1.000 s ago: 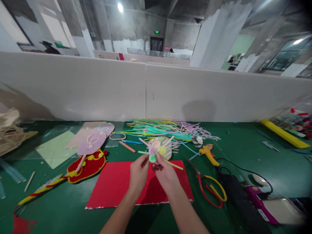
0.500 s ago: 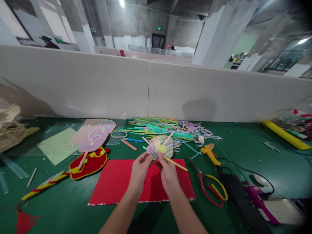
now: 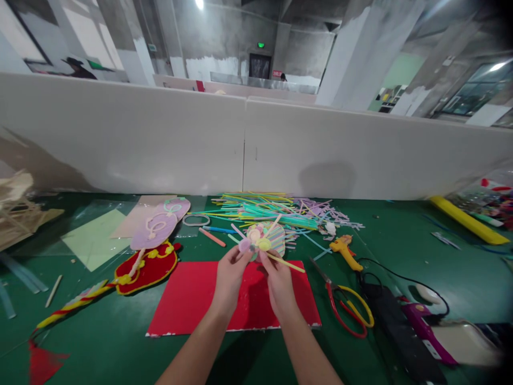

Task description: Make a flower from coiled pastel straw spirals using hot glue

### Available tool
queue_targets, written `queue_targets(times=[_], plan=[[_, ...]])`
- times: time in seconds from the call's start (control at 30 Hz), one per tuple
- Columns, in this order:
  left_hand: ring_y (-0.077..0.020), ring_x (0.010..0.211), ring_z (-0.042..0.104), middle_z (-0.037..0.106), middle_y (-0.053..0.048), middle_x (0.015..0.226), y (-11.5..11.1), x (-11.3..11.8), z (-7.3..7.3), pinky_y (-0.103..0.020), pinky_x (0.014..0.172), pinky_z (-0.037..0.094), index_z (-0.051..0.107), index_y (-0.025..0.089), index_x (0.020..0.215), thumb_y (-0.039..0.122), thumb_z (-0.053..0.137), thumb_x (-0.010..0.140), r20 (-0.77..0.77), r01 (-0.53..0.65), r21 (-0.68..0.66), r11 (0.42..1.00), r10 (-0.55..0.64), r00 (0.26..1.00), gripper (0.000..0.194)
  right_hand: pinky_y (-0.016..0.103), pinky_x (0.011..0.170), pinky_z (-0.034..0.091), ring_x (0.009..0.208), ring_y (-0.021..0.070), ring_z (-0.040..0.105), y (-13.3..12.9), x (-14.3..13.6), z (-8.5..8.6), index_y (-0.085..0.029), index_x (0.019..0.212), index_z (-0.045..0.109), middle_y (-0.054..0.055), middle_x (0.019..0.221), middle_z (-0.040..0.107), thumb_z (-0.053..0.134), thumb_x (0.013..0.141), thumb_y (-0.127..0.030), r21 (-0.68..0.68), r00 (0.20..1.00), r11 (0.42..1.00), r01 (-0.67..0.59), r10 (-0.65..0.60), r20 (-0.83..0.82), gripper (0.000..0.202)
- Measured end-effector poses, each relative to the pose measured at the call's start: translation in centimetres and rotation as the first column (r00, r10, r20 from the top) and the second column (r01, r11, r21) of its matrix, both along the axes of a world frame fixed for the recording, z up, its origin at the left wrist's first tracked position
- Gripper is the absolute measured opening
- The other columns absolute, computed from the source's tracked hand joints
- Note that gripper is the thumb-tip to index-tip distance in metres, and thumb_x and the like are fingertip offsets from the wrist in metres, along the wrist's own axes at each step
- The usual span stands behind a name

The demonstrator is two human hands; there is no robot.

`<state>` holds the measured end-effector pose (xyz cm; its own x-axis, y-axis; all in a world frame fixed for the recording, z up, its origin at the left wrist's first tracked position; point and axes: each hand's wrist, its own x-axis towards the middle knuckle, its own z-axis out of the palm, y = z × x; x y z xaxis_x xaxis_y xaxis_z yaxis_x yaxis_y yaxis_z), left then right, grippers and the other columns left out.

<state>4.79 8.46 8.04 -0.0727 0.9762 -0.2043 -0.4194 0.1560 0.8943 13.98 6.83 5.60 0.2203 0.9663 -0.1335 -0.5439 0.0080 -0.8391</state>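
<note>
Both hands are closed on a small cluster of pastel pipe-cleaner flowers (image 3: 256,234), held up over the front part of the table. My left hand (image 3: 232,272) pinches its lower left side, by a lilac coil. On the right, my right hand (image 3: 279,274) grips the lower edge below a yellow coil, where a yellow stem sticks out to the right. Other stems poke out to the left and upward. Just behind the cluster is a pastel-striped rounded piece (image 3: 279,239); I cannot tell whether they are joined. Beneath my hands lies a red board (image 3: 188,305).
Loose pipe cleaners (image 3: 264,208) are heaped behind. To the right lie scissors (image 3: 348,310), an orange glue gun (image 3: 345,251) and a black power strip (image 3: 401,331). Leftward are a lilac gourd-shaped piece (image 3: 140,235) and a red tasselled ornament (image 3: 160,275). A white partition (image 3: 160,144) stands behind.
The flower cluster has turned slightly in my fingers, and its yellow stem now points a little higher and reaches less far right. Both hands keep their hold.
</note>
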Motion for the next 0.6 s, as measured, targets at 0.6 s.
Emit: queue_targets(times=[0.6], plan=[[-0.0178, 0.079, 0.063, 0.07, -0.005, 0.083, -0.6, -1.4, -1.6, -0.027, 0.076, 0.048, 0.067, 0.015, 0.079, 0.025, 0.066, 0.066, -0.359, 0.166, 0.149, 0.975, -0.103, 0.928, 0.016, 0.022, 0.065, 0.046, 0.07, 0.0115, 0.06, 0.2, 0.9, 0.2, -0.017, 0.08, 0.068, 0.001, 0.076, 0.068, 0.072, 0.066, -0.032, -0.055, 0.998, 0.998, 0.008, -0.012, -0.066, 0.021]])
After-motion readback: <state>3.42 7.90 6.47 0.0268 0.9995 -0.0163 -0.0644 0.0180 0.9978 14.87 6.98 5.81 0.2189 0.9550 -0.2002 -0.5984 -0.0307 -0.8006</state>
